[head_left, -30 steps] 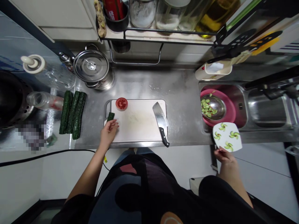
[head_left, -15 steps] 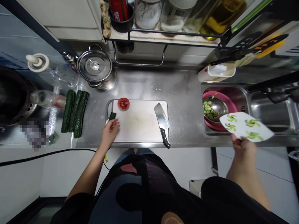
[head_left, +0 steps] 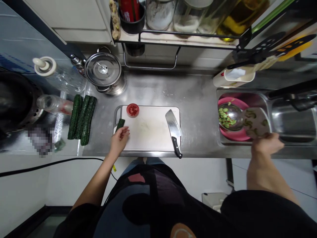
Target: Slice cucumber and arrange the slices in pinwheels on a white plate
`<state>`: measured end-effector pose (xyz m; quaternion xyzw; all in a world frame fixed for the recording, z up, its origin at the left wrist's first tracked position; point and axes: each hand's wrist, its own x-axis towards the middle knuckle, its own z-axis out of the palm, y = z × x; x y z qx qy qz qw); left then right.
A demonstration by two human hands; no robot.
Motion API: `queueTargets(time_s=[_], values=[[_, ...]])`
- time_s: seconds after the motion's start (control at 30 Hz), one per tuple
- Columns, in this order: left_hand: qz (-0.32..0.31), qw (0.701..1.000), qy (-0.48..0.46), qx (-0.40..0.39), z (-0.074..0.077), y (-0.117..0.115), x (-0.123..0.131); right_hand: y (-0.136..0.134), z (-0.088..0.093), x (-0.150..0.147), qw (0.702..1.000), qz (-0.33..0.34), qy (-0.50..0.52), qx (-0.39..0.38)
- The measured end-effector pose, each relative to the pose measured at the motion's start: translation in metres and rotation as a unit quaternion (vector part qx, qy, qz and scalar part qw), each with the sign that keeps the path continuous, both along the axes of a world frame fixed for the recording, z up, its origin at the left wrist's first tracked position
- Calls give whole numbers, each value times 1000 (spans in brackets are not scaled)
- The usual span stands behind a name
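Observation:
My right hand (head_left: 266,144) grips the near edge of a white plate (head_left: 257,120), which is steeply tipped over the sink and now in shade. Blurred green cucumber slices (head_left: 249,123) still show on its face. Below and left of it, a metal bowl (head_left: 237,116) holding several cucumber slices sits in a pink basin (head_left: 244,103). My left hand (head_left: 120,137) hovers or rests at the left of the white cutting board (head_left: 151,130), fingers loosely curled and apart. Right beside it lies a short cucumber piece (head_left: 120,123), its near end hidden by the hand.
A cleaver (head_left: 173,124) lies on the board's right, handle over the counter edge. A cut tomato half (head_left: 132,110) sits at the upper left. Whole cucumbers (head_left: 81,120), a lidded steel pot (head_left: 104,71) and glass jars (head_left: 55,104) stand left. A shelf (head_left: 173,36) overhangs the back.
My right hand has turned the plate from nearly level, face up, to steeply tilted over the sink. My left hand has hardly moved.

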<state>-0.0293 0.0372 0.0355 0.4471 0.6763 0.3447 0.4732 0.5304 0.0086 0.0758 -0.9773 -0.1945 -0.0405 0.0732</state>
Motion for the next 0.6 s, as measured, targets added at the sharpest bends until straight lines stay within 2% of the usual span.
queueTargets(time_s=[0.4, 0.5, 0.6], values=[[-27, 999, 24, 6, -1, 2, 6, 15, 10, 13, 993, 41, -27, -104], [-28, 999, 28, 8, 0, 1, 5, 17, 10, 10, 994, 44, -24, -101], [-27, 999, 31, 7, 1, 1, 4, 19, 10, 10, 997, 58, -6, -55]])
